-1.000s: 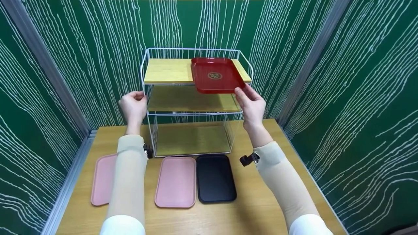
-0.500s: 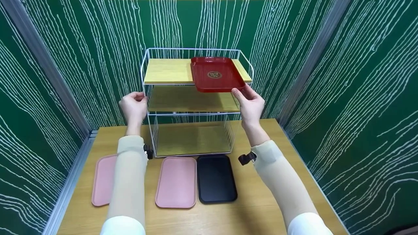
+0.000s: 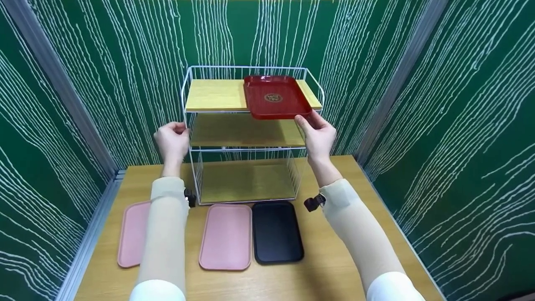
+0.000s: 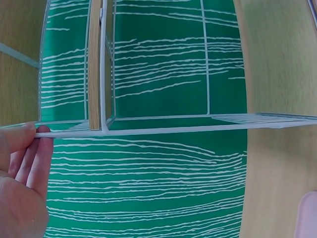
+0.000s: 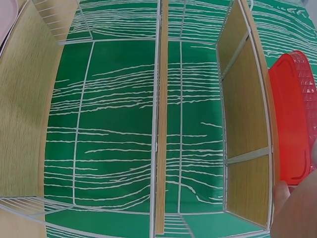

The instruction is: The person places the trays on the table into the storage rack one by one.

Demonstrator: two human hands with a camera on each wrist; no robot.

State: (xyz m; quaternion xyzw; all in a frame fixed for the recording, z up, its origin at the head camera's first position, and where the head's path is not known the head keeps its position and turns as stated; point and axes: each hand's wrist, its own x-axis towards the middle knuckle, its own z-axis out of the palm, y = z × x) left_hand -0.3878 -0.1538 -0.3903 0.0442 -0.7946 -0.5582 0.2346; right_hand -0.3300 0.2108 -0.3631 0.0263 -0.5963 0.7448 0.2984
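Note:
A red tray [image 3: 276, 85] with a round gold emblem sits at the right part of the rack's top shelf [image 3: 215, 95], its near edge jutting past the shelf front. My right hand [image 3: 321, 136] pinches the tray's near right corner, thumb on the front edge. In the right wrist view the tray's red underside [image 5: 290, 121] shows beside the top board. My left hand [image 3: 172, 143] pinches the white wire post at the rack's left front; the left wrist view shows thumb and fingers [image 4: 42, 158] around this wire.
Below are a middle shelf [image 3: 242, 129] and a bottom shelf [image 3: 246, 179]. On the wooden table [image 3: 267, 284], a pink tray [image 3: 225, 238] and a black tray [image 3: 278, 234] lie side by side before the rack. Another pink tray [image 3: 133, 234] is partly behind my left forearm. Green walls surround the table.
My right hand has shifted slightly left along the red tray's corner, and the tray has edged slightly left. My left hand stays on the post. The head view has tilted up a little.

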